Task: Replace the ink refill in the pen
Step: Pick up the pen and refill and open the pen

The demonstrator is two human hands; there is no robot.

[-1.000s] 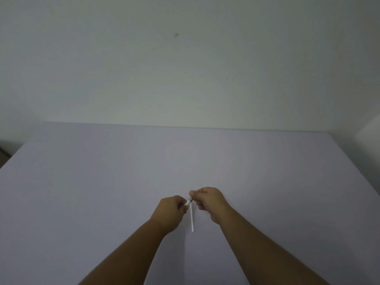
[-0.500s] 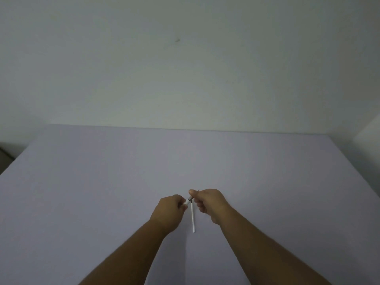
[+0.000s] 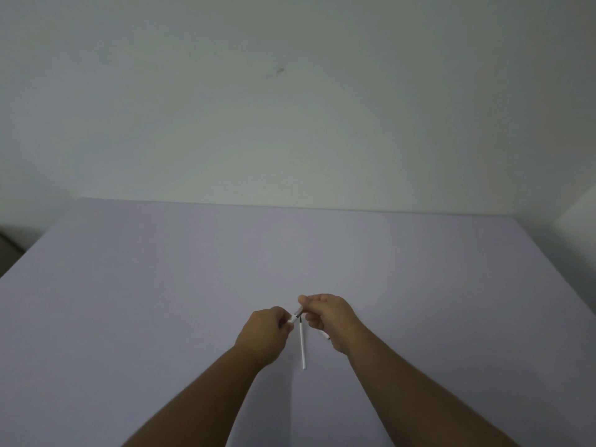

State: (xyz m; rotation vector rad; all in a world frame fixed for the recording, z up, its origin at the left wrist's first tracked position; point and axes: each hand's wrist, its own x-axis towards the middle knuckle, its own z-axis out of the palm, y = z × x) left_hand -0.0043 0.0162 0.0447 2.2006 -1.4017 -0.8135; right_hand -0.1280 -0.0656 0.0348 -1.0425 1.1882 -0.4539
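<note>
Pen parts sit between our two hands, low and centred over the lavender table (image 3: 161, 301). Our left hand (image 3: 266, 333) is curled into a fist around a short white piece (image 3: 294, 318), only its end showing past the knuckles. Our right hand (image 3: 329, 317) pinches a small grey piece (image 3: 299, 312) between thumb and forefinger, the other fingers folded in. The two pieces meet end to end in the gap between the hands, on a line rising from left to right. A thin white refill (image 3: 302, 346) lies on the table just below that joint, its long axis running almost straight toward us, dark tip at the far end. It is near both hands, slightly closer to the left fist. A tiny reddish thing by the right wrist is too small to identify. We judge the coming move to be along the slanted axis.
</note>
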